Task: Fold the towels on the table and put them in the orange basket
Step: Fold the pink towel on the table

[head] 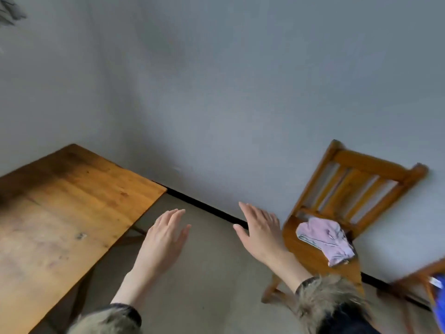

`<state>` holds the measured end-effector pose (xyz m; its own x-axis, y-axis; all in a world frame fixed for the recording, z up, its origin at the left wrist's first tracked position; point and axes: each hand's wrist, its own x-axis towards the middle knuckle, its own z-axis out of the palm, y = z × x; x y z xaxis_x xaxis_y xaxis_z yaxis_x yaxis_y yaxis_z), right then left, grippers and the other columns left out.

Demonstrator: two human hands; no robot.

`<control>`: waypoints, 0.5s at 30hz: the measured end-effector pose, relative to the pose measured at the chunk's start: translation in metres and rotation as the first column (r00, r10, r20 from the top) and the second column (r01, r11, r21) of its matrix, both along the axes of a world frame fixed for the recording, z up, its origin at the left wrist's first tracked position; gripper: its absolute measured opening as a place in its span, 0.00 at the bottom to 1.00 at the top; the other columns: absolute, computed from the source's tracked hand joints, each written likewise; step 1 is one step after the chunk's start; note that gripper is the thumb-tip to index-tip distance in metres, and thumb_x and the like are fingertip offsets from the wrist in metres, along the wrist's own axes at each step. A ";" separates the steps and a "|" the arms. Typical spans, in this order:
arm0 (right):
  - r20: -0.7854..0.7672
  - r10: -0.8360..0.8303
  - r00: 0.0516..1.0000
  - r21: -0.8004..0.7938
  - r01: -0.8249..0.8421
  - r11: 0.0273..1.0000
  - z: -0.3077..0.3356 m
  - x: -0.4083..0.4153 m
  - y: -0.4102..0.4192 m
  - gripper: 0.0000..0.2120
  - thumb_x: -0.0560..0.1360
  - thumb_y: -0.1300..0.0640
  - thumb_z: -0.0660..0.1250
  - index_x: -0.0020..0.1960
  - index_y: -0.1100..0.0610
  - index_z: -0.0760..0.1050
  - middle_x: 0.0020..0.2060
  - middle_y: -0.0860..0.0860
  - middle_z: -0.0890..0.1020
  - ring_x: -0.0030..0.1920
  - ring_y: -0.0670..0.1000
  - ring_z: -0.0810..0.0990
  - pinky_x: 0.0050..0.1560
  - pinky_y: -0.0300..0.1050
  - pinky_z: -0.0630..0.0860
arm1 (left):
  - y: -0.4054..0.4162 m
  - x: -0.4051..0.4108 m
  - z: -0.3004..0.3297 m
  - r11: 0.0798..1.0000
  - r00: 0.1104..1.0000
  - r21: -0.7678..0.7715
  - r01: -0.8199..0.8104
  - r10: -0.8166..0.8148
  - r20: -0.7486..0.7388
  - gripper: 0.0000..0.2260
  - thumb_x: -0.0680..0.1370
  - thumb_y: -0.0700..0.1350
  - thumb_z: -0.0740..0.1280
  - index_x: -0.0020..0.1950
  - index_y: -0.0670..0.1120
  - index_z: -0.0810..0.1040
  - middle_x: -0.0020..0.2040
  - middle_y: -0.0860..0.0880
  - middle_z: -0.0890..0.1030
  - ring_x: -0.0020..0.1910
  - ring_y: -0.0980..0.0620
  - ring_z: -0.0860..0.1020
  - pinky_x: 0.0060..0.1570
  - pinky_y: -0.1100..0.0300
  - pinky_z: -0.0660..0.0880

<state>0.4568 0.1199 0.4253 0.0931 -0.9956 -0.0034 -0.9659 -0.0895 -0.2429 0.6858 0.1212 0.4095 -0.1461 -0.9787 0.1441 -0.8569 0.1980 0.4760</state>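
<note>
Pink towel point(326, 239) lies crumpled on the seat of the wooden chair point(375, 174). Left hand point(163, 239) and right hand point(261, 233), left of the chair, are empty, fingers straight and loosely together. The cloth looks soft, light and limp; best pinched at two corners.

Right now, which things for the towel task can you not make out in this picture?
- Orange basket: not in the head view.
- Blue thing: cut off by the right edge.
- Pink cloth on the wooden chair: blurred; towel or not, unclear.
- Wooden table: left part cut off; no towels on the visible part.
</note>
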 end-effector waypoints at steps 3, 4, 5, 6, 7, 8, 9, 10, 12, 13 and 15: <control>0.002 -0.140 0.990 -0.023 0.140 0.990 -0.006 -0.076 0.023 0.34 0.73 0.38 0.41 0.74 0.52 0.57 0.71 0.50 0.67 0.70 0.53 0.65 0.69 0.55 0.60 | -0.008 -0.078 -0.010 0.989 0.990 0.018 0.144 -0.144 -0.011 0.32 0.73 0.62 0.48 0.66 0.43 0.72 0.64 0.45 0.75 0.65 0.44 0.72 0.60 0.53 0.69; 0.005 -0.193 0.981 -0.018 0.193 0.981 -0.008 -0.101 0.030 0.32 0.75 0.39 0.43 0.74 0.52 0.57 0.71 0.50 0.67 0.70 0.53 0.65 0.68 0.55 0.60 | -0.011 -0.102 -0.011 0.983 0.983 0.022 0.184 -0.183 -0.017 0.33 0.72 0.62 0.47 0.67 0.43 0.72 0.65 0.46 0.74 0.65 0.45 0.71 0.61 0.53 0.69; 0.010 -0.237 0.971 -0.006 0.237 0.971 -0.010 -0.123 0.036 0.28 0.77 0.42 0.48 0.74 0.52 0.56 0.71 0.50 0.66 0.71 0.53 0.63 0.69 0.54 0.58 | -0.014 -0.127 -0.012 0.975 0.976 0.032 0.218 -0.217 -0.022 0.34 0.71 0.63 0.46 0.68 0.44 0.71 0.66 0.47 0.73 0.67 0.45 0.70 0.62 0.54 0.68; 0.020 -0.279 0.960 0.015 0.279 0.960 -0.012 -0.145 0.042 0.26 0.79 0.44 0.52 0.75 0.51 0.55 0.72 0.49 0.64 0.72 0.52 0.62 0.70 0.54 0.57 | -0.017 -0.150 -0.013 0.967 0.968 0.044 0.252 -0.251 -0.026 0.35 0.71 0.63 0.45 0.68 0.44 0.71 0.66 0.47 0.73 0.67 0.46 0.69 0.62 0.54 0.67; 0.026 -0.311 0.950 0.018 0.310 0.950 -0.014 -0.165 0.047 0.26 0.79 0.45 0.54 0.75 0.51 0.55 0.73 0.48 0.63 0.72 0.51 0.61 0.70 0.53 0.57 | -0.021 -0.172 -0.014 0.956 0.958 0.059 0.286 -0.285 -0.026 0.35 0.71 0.63 0.45 0.68 0.44 0.70 0.66 0.47 0.72 0.68 0.47 0.68 0.63 0.55 0.66; 0.025 -0.344 0.939 0.021 0.343 0.939 -0.016 -0.184 0.051 0.26 0.79 0.45 0.54 0.75 0.50 0.55 0.73 0.48 0.63 0.72 0.50 0.61 0.71 0.53 0.58 | -0.026 -0.193 -0.017 0.944 0.947 0.073 0.322 -0.321 -0.024 0.34 0.71 0.63 0.46 0.68 0.44 0.70 0.66 0.48 0.72 0.68 0.47 0.68 0.63 0.55 0.66; 0.022 -0.372 0.928 0.019 0.371 0.928 -0.018 -0.202 0.052 0.26 0.79 0.46 0.55 0.75 0.50 0.55 0.72 0.48 0.64 0.72 0.51 0.62 0.70 0.53 0.59 | -0.031 -0.214 -0.019 0.931 0.935 0.090 0.354 -0.354 -0.020 0.32 0.73 0.62 0.48 0.68 0.45 0.70 0.66 0.48 0.72 0.68 0.48 0.68 0.63 0.55 0.66; 0.022 -0.397 0.918 0.026 0.396 0.918 -0.020 -0.218 0.053 0.25 0.79 0.46 0.55 0.74 0.51 0.55 0.72 0.48 0.65 0.71 0.51 0.62 0.70 0.53 0.59 | -0.037 -0.233 -0.022 0.917 0.923 0.105 0.384 -0.385 -0.018 0.28 0.75 0.60 0.51 0.69 0.45 0.69 0.66 0.48 0.72 0.68 0.48 0.68 0.63 0.56 0.66; 0.010 -0.436 0.900 0.043 0.435 0.899 -0.027 -0.248 0.050 0.25 0.80 0.47 0.55 0.74 0.51 0.55 0.71 0.48 0.65 0.71 0.51 0.63 0.70 0.53 0.59 | -0.051 -0.271 -0.031 0.888 0.896 0.122 0.443 -0.443 -0.026 0.21 0.80 0.54 0.57 0.69 0.45 0.68 0.68 0.48 0.71 0.68 0.49 0.67 0.65 0.57 0.65; -0.009 -0.450 0.893 0.053 0.450 0.891 -0.031 -0.263 0.047 0.25 0.80 0.47 0.54 0.74 0.50 0.55 0.71 0.48 0.65 0.71 0.50 0.63 0.71 0.54 0.58 | -0.059 -0.290 -0.037 0.875 0.884 0.131 0.466 -0.466 -0.035 0.20 0.80 0.52 0.58 0.70 0.46 0.67 0.68 0.49 0.70 0.69 0.49 0.66 0.65 0.58 0.64; -0.065 -0.464 0.883 0.068 0.468 0.881 -0.042 -0.294 0.034 0.24 0.80 0.47 0.54 0.74 0.50 0.55 0.72 0.48 0.64 0.71 0.50 0.63 0.71 0.54 0.56 | -0.078 -0.329 -0.047 0.852 0.867 0.160 0.498 -0.496 -0.058 0.20 0.80 0.51 0.58 0.71 0.48 0.66 0.70 0.50 0.68 0.69 0.51 0.66 0.66 0.58 0.64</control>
<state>0.1625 0.1541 0.3831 -0.3840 -0.9201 -0.0769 -0.9013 0.3917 -0.1851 0.3569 0.0435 0.3629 -0.6184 -0.7858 -0.0066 -0.6582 0.5133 0.5507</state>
